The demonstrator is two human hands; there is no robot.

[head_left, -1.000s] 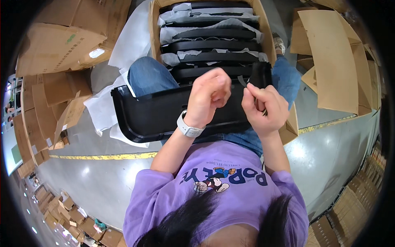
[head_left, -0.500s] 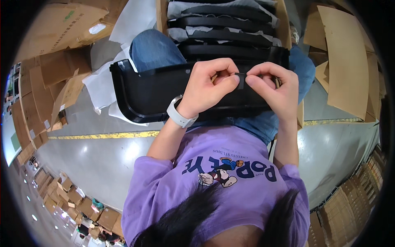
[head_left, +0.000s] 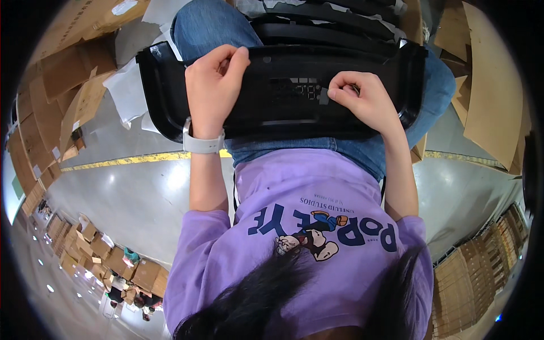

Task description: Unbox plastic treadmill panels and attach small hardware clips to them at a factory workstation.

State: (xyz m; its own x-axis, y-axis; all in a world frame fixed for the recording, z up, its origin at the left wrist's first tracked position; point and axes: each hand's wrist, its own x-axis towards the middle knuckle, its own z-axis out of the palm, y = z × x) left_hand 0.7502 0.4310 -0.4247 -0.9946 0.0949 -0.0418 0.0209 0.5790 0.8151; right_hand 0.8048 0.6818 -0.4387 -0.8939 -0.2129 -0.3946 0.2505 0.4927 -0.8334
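A black plastic panel (head_left: 272, 116) with raised, rounded ends lies across my lap. Small cutouts show near its middle. My right hand (head_left: 365, 99) is closed over the panel, with thumb and fingertips pinching a small dark grey piece (head_left: 323, 96) just right of the cutouts. The piece looks flat, and whether it touches the panel I cannot tell. At the panel's far rim, left of the middle, my left hand (head_left: 215, 82) is closed, thumb against curled fingers. Anything between those fingertips is too small or hidden to make out.
Beyond my lap, more black panels (head_left: 317, 34) stand in a row with white wrapping between them, in a carton. Cardboard boxes (head_left: 76, 82) and a white sheet (head_left: 122, 102) lie at left. Large cardboard flaps (head_left: 493, 85) rise at right. A yellow line (head_left: 130, 160) crosses the grey floor.
My hands, earlier together pinching a small piece above the panel, are now apart. The left has moved left to the far rim. The panel's cutouts have come into sight.
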